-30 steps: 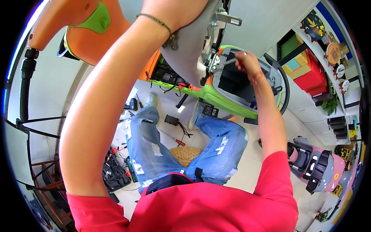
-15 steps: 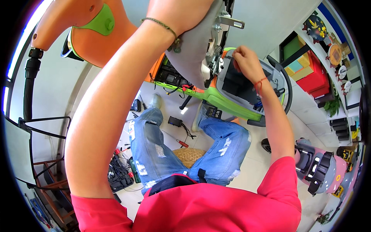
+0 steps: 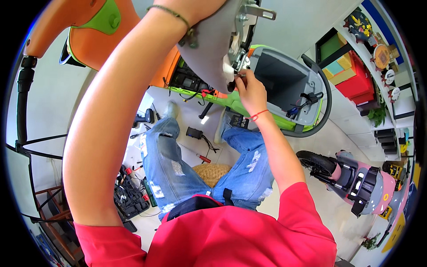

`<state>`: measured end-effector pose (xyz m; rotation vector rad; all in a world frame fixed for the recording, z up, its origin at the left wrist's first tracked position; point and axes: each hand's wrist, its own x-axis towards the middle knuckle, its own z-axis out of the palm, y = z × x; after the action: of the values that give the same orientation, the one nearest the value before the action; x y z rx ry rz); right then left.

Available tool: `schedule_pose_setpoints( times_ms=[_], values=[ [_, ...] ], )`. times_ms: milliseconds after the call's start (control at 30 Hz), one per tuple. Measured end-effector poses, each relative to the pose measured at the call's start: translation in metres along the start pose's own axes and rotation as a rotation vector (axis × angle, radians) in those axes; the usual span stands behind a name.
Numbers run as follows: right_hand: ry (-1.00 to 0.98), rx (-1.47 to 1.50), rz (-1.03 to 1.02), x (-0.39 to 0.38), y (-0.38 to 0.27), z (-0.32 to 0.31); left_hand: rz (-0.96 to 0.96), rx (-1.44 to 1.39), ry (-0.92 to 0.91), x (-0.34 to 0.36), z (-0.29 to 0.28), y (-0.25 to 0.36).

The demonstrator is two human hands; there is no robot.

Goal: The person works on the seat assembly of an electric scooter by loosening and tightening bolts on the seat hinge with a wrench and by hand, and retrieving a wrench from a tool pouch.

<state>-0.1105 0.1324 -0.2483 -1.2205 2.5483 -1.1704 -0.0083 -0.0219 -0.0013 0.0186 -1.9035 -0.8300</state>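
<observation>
Tilted up in front of me is a grey seat (image 3: 207,53) of a green and orange scooter, with a metal hinge bracket (image 3: 242,20) and latch parts along its edge. My left hand (image 3: 204,6) lies against the seat's upper part; its fingers are out of sight. At the seat's lower right edge my right hand (image 3: 252,89) has thumb and forefinger pinched at a small metal piece of the latch (image 3: 242,62). Whatever sits between those fingertips is too small to make out. Right behind this hand is a grey storage bin (image 3: 284,75) in the scooter body (image 3: 213,98).
On the floor lie a black box with cables (image 3: 194,132), a red-handled screwdriver (image 3: 203,158), a cordless drill (image 3: 144,117) and a black tool case (image 3: 129,191). A woven stool (image 3: 211,174) is under me. At right stands a pink scooter (image 3: 364,187) near shelves.
My right hand has moved left and down, from above the bin to the seat's latch, its fingers now pinched there. The view has shifted slightly; my left arm stays at the seat.
</observation>
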Motion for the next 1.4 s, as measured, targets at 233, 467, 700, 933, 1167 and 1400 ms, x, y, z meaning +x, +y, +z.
schedule_pose_setpoints(
  times_ms=[233,467,700,933,1167,1400],
  values=[
    [0.303,0.472,0.03,-0.02,0.004,-0.037,-0.064,-0.012,0.009,0.003,-0.003,0.016],
    [0.237,1.023,0.401,-0.042,0.036,-0.05,-0.094,0.018,0.005,0.002,-0.006,0.016],
    [0.106,1.003,0.356,-0.05,0.034,-0.042,-0.095,-0.007,0.01,0.001,-0.004,0.017],
    [0.103,1.003,0.429,-0.065,0.037,-0.045,-0.071,0.015,-0.009,0.001,-0.007,0.017],
    [0.039,1.22,0.382,-0.077,0.008,-0.014,-0.008,0.021,-0.006,-0.001,-0.007,0.012],
    [0.115,1.325,0.422,-0.081,-0.009,0.024,-0.059,0.028,-0.011,0.001,-0.005,0.014]
  ],
)
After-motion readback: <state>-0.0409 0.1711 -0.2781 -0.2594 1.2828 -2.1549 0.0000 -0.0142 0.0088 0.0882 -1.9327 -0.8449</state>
